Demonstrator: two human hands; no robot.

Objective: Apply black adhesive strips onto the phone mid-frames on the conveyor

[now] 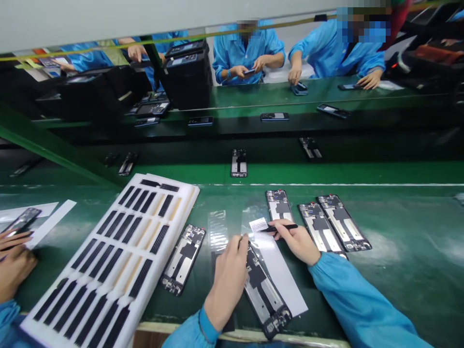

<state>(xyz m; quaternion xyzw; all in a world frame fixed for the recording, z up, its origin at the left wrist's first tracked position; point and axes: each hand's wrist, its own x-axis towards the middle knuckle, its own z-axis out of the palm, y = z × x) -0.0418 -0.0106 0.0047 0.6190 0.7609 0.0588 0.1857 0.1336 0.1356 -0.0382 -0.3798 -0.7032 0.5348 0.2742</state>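
My right hand (295, 239) is closed around black tweezers (281, 227), whose tip reaches a small white label sheet (258, 224). My left hand (232, 275) has its fingers bent together at the top left of a phone frame (266, 299); whether they pinch anything is hidden. That phone frame lies tilted on the green bench, showing silver metal and black parts. Beside it, partly under it, is a white paper strip (284, 275). Three more phone frames (342, 222) lie beyond and right of my right hand, and another (183, 259) lies left of my left hand.
A white foam tray (87, 232) with rows of black strips fills the left side. Clear plastic strips (218, 227) lie mid-bench. Another person's hands (16, 266) are at the far left. Phone frames (239, 163) sit on the line beyond; people in blue work opposite.
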